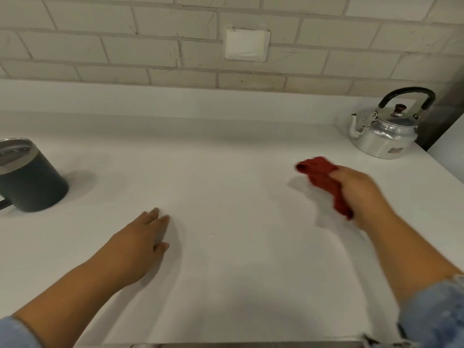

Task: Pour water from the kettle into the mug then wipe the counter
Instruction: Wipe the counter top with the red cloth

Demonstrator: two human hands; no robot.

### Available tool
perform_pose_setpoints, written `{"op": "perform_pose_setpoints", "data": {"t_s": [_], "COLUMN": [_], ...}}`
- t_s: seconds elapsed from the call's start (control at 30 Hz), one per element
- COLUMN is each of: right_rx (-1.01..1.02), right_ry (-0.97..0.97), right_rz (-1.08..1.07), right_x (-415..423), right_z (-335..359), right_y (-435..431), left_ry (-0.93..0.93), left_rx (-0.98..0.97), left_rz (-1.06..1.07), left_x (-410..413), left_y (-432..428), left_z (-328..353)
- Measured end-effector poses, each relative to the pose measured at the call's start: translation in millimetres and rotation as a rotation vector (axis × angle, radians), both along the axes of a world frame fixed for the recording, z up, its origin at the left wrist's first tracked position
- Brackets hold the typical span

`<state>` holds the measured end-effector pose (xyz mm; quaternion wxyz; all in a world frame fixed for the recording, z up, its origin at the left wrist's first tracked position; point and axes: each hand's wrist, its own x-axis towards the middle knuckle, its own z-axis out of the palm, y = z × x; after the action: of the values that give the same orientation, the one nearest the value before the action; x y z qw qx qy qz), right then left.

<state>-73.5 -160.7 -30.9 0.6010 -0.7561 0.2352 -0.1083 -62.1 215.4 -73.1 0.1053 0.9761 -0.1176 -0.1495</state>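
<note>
A silver kettle with a black handle stands upright at the back right of the white counter, spout pointing left. A dark mug with a steel rim sits at the far left, liquid visible inside. My right hand grips a bunched red cloth just above the counter, left and in front of the kettle. My left hand lies flat on the counter, fingers together, holding nothing, well right of the mug.
A tiled wall with a white switch plate runs behind the counter. The counter's right edge falls off just beyond the kettle beside a dark panel. A metal strip lines the front edge.
</note>
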Motion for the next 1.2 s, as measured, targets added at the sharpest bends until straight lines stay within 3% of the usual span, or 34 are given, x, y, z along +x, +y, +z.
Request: {"op": "perform_pose_setpoints", "data": {"t_s": [0.07,0.17,0.27,0.37,0.53,0.63,0.7,0.77,0.9,1.0,1.07,1.13,1.2], "right_rx": [-0.075,-0.535,-0.871,-1.065,-0.921,-0.568,-0.246,-0.061,-0.006,0.044,-0.100,-0.373,-0.719], "right_ry": [0.177,0.407,0.384,0.258,0.000,-0.015,0.018,-0.017,-0.105,-0.014,0.144,0.257,0.313], "right_rz": [-0.185,-0.126,0.023,0.271,0.622,0.751,0.690,0.539,0.096,-0.140,-0.246,-0.382,-0.338], "right_x": [-11,-27,-23,-19,-43,-52,-55,-57,-75,-98,-126,-150,-158], "right_z": [-14,-48,-78,-91,-80,-70,-49,-28,17,27,-40,-115,-147], "right_y": [-48,-72,-29,66,178,186,175,150,57,-29,-149,-262,-262], "left_ry": [-0.010,-0.012,-0.016,-0.034,-0.037,-0.019,-0.024,-0.025,-0.027,-0.033,-0.039,-0.045,-0.051], "left_rx": [0.009,0.036,0.050,0.023,-0.017,-0.042,-0.070,-0.087,-0.091,-0.090,-0.084,-0.078,-0.071], "left_rz": [-0.010,-0.022,-0.028,-0.020,-0.038,-0.074,-0.086,-0.085,-0.080,-0.080,-0.086,-0.083,-0.075], "left_x": [1,1,2,4,5,5,4,4,5,5,4,4,4], "left_y": [1,3,3,2,9,17,20,21,20,21,21,20,19], "left_z": [0,1,3,4,3,1,-2,-4,-5,-6,-6,-6,-6]}}
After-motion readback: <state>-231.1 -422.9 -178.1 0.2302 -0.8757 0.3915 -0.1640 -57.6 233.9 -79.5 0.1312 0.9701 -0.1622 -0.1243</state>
